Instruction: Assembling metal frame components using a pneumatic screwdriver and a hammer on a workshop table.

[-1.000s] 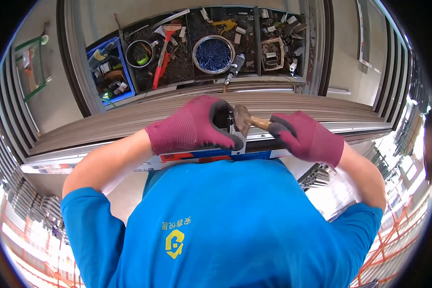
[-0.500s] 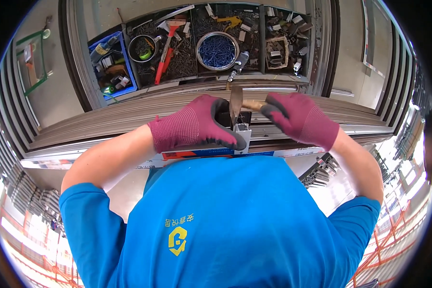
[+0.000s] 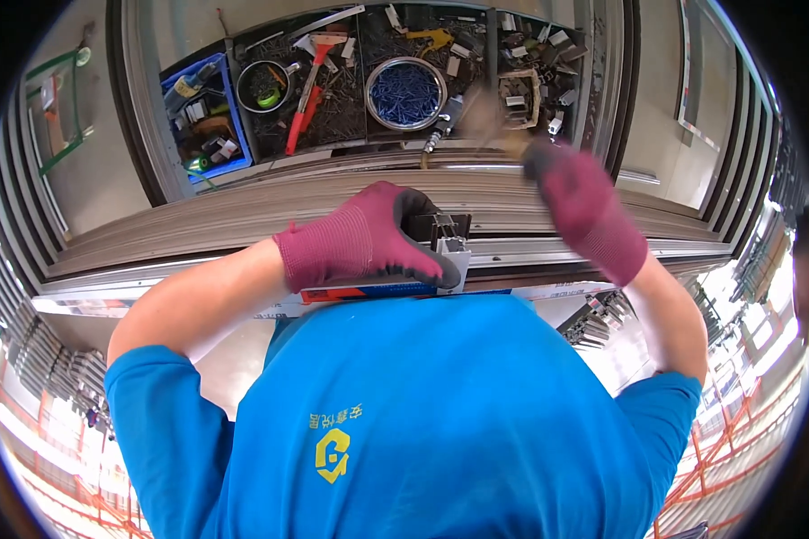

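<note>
The long aluminium frame profiles [image 3: 243, 225] lie across the worktop [image 3: 99, 180] from left to right, the widest thing in view. Beyond them a tool tray [image 3: 351, 117] holds loose hardware, a red-handled tool [image 3: 301, 99] and a blue bin [image 3: 202, 112] of small mixed parts at its left end. Inside the tray stands a round metal bowl [image 3: 406, 92] filled with blue screws, and left of it a smaller dark pot [image 3: 262, 85].

On the near edge of the profiles runs a strip label [image 3: 368, 292], red at the left and blue further right, just under the left hand.

The left hand [image 3: 360, 238], in a maroon glove, lies palm down on the profile, its fingers [image 3: 422, 269] curled and clamped on a short grey profile end piece [image 3: 449, 247] with a dark bracket on top. The right hand [image 3: 584, 207], also gloved in maroon, is raised above the profiles and blurred; its fingers are closed round a wooden hammer handle [image 3: 490, 135], the head too smeared to make out.
</note>
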`<state>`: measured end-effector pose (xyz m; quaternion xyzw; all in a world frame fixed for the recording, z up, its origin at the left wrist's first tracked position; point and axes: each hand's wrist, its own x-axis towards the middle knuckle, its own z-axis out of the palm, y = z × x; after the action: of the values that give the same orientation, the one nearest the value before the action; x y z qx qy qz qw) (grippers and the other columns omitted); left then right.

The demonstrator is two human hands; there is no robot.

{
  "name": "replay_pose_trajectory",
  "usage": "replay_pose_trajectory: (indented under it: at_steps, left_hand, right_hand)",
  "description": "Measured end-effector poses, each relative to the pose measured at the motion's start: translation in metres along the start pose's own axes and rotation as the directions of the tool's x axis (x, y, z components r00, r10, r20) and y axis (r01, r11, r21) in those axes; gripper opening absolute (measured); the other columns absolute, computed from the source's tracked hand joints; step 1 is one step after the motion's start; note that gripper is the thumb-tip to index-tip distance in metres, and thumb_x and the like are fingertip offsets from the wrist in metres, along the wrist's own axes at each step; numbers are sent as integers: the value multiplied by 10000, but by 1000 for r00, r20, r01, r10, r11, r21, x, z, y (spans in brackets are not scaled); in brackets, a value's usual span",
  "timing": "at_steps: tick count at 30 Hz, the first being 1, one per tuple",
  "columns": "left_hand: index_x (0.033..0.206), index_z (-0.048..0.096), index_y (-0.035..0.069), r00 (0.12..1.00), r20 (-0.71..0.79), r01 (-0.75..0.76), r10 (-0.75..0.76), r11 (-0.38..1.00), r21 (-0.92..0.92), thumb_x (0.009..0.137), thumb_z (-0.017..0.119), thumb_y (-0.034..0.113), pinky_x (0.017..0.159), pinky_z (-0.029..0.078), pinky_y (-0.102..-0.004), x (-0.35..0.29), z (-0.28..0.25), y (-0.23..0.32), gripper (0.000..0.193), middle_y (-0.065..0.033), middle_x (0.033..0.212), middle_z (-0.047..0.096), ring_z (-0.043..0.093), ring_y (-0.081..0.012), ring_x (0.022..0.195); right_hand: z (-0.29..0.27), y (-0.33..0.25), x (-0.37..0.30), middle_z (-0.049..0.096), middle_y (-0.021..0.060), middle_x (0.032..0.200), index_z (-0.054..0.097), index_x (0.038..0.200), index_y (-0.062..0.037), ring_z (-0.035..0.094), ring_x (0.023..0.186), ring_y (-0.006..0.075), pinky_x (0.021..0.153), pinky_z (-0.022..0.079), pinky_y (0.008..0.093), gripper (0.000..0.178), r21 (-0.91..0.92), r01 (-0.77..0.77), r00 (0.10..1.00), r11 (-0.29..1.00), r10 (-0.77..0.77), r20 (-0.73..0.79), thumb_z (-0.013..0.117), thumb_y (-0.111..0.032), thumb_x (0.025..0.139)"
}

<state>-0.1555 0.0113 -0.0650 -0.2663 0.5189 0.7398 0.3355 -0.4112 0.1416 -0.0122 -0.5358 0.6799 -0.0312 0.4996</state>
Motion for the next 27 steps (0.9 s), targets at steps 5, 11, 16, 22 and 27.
replay_pose_trajectory:
  at_steps: [5,11,16,22,27]
  left_hand:
    - [1130,715,-34,999,-22,-25,24,998,-54,719,933,366,877,530,-331,-4,-1,7,613,-93,1006,737,649,-150,944]
    - [1161,707,-40,999,-4,-50,49,998,-38,716,936,333,909,538,-339,-6,1,9,625,-99,1040,743,656,-146,980]
    - [1176,706,-32,990,-64,-130,125,987,-90,749,925,320,885,536,-330,-2,9,0,596,-90,1040,739,657,-144,976]
    - [1112,697,-48,968,-236,-167,85,922,-349,842,890,389,656,486,-288,2,-5,23,549,-48,895,693,609,-95,756]
    - [1149,712,33,927,-323,-322,191,849,-420,919,797,471,650,467,-240,44,-22,-8,502,-17,874,667,610,-75,767]
  right_hand:
    - [-7,18,7,656,242,1002,608,1119,-17,645,911,440,808,514,523,228,-46,227,972,973,-229,-44,500,-204,1047]
    - [12,13,-14,654,228,1080,634,1170,-15,633,824,409,737,529,487,205,-79,156,966,985,-135,220,570,-142,1022]
    - [-13,-1,1,596,139,949,590,1076,16,581,733,236,649,470,373,428,278,99,993,955,-113,33,680,-394,995]
    - [3,-32,10,591,68,912,566,1214,15,532,780,107,671,451,312,687,267,15,1000,964,-21,20,931,-298,723]
    - [16,-16,71,661,125,883,614,1163,-10,632,763,201,680,498,371,561,439,-96,995,893,69,77,861,-331,774]
